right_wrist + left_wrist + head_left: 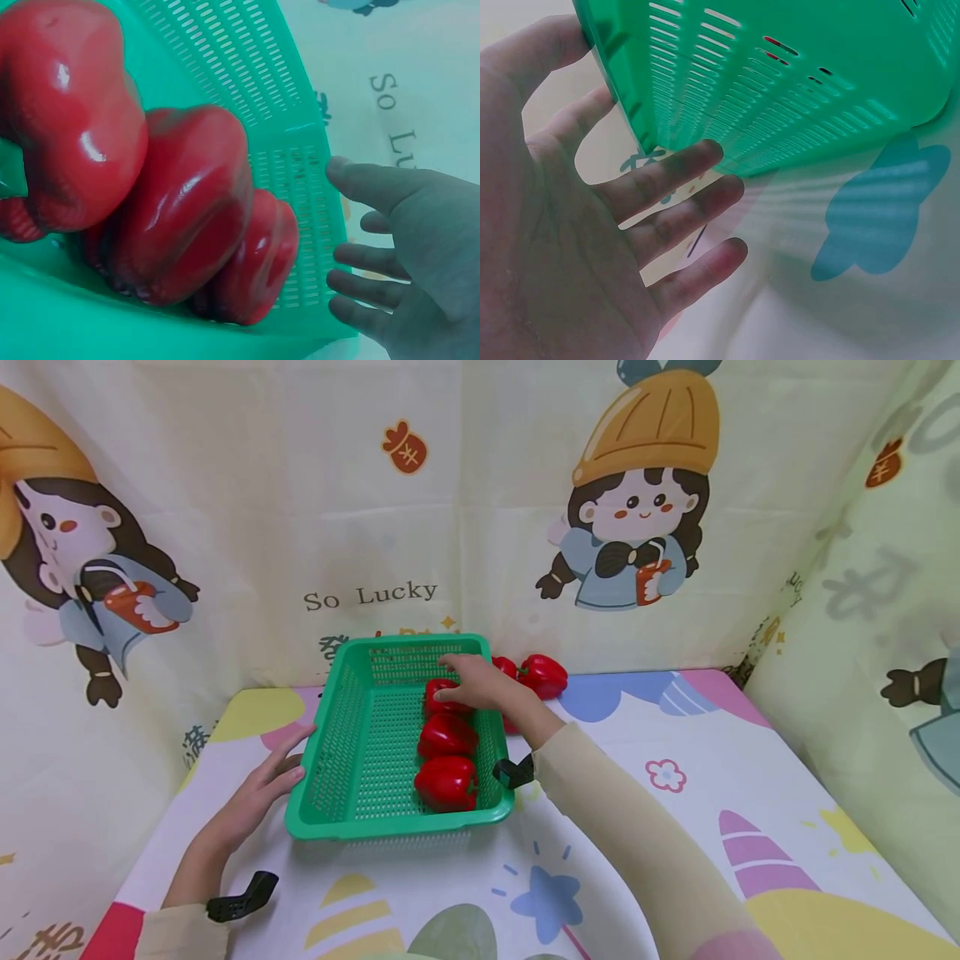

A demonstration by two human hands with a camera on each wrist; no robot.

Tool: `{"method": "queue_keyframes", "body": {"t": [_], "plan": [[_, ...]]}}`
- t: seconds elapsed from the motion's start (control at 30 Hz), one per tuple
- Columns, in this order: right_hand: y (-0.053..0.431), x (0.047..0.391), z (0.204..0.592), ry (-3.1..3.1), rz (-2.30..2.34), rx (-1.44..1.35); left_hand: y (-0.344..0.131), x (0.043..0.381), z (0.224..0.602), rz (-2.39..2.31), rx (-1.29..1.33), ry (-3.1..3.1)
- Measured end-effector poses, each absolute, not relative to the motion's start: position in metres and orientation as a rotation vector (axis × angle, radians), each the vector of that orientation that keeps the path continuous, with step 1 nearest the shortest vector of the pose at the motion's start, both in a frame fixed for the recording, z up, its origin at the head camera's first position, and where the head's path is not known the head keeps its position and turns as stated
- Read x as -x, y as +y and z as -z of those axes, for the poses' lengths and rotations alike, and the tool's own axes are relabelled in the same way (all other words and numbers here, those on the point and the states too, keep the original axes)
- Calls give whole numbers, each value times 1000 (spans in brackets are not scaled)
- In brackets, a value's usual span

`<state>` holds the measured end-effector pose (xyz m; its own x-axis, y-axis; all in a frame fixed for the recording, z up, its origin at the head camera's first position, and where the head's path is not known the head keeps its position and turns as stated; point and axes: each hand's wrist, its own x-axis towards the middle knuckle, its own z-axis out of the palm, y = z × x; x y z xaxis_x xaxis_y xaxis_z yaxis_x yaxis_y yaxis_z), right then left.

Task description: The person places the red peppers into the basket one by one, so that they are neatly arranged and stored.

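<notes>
A green plastic basket [352,833] with slotted walls holds three red bell peppers in a row along its right side: a near one [446,783], a middle one [447,737] and a far one [437,697]. My right hand [480,683] hovers over the far right part of the basket, overlapping the far pepper in the head view. In the right wrist view its fingers [367,289] are spread with nothing held. My left hand [258,793] is at the basket's left side, fingertips right at the rim, the fingers [682,202] loosely extended.
More red bell peppers [544,677] lie on the table behind the basket's right side, partly hidden by my right arm. A patterned cloth [622,793] covers the table. A printed curtain [495,527] stands close behind the basket, and another [847,635] rises at the right.
</notes>
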<state>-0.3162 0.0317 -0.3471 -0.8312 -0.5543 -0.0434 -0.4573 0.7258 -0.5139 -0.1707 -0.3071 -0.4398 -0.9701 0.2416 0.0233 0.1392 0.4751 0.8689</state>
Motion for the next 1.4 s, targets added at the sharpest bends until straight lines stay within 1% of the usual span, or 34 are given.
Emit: {"method": "queue_keyframes", "body": {"t": [0.43,1.4], "plan": [[46,310,350,2721,945,788,-308,169,440,-1528,-343,2603],[73,295,348,2720,1138,795,-305,170,438,-1538,-330,2592]]}}
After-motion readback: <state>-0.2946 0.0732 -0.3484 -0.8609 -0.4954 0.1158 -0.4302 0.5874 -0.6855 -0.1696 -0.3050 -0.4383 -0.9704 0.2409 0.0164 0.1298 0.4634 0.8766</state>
